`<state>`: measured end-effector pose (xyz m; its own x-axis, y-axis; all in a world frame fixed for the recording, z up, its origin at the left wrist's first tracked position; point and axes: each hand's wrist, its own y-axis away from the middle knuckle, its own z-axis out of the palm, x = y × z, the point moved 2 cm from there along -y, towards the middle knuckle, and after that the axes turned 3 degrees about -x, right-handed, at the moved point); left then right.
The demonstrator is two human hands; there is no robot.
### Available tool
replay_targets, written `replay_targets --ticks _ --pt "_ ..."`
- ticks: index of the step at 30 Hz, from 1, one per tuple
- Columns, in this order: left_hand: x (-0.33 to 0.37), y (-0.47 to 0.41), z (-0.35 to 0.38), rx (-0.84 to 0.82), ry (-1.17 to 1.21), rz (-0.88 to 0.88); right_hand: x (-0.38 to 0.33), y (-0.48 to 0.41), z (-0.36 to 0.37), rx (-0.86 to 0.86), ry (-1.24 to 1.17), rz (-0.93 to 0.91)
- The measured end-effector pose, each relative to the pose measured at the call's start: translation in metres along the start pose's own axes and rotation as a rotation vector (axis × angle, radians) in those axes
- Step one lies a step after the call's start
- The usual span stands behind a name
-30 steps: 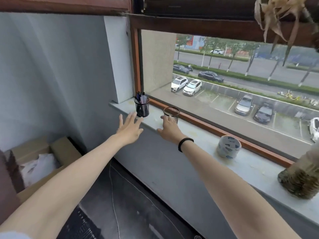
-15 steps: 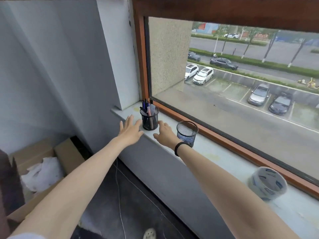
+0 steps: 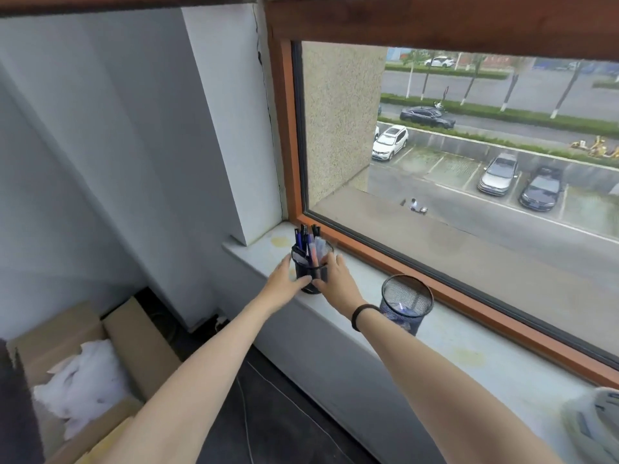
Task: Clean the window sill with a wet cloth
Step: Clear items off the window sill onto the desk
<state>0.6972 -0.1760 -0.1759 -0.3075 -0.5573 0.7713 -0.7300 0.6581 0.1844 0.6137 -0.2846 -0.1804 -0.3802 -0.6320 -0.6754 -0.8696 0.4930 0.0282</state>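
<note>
The pale window sill [image 3: 469, 360] runs from the left wall toward the lower right under a wooden-framed window. A black mesh pen holder [image 3: 311, 262] full of pens stands near its left end. My left hand [image 3: 284, 279] wraps its left side and my right hand [image 3: 335, 279] its right side, so both hands cup it. A black band circles my right wrist. No cloth is in view on the sill or in my hands.
A second black mesh cup [image 3: 407, 303] stands on the sill just right of my right wrist. A roll of tape [image 3: 596, 420] sits at the lower right edge. An open cardboard box [image 3: 134, 333] with white packing lies on the floor at left. Yellowish stains mark the sill.
Both hands have closed in from the sill's front edge onto the pen holder. The camera has moved nearer and tilted down, so the tape roll has slid to the frame's lower right corner.
</note>
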Motion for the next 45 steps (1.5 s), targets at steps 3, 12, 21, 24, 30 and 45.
replay_targets --ticks 3,12,21,24,30,45 --pt "0.001 0.000 0.006 0.005 0.055 0.048 0.000 -0.002 0.002 0.062 -0.030 -0.018" --pt "0.014 0.010 0.006 -0.012 0.017 0.078 0.003 0.004 -0.011 0.143 -0.021 -0.051" --pt "0.035 0.048 0.003 0.197 0.291 -0.040 -0.004 0.036 -0.033 0.109 -0.023 -0.178" --pt "0.032 0.070 0.011 0.303 0.446 -0.096 -0.008 0.055 -0.031 0.061 -0.043 -0.210" --pt "0.013 0.133 0.024 0.460 0.528 -0.265 -0.015 0.097 -0.007 -0.070 -0.012 -0.295" --pt "-0.086 0.307 -0.007 0.503 0.657 -0.648 -0.082 0.199 0.114 -0.449 -0.134 -0.573"
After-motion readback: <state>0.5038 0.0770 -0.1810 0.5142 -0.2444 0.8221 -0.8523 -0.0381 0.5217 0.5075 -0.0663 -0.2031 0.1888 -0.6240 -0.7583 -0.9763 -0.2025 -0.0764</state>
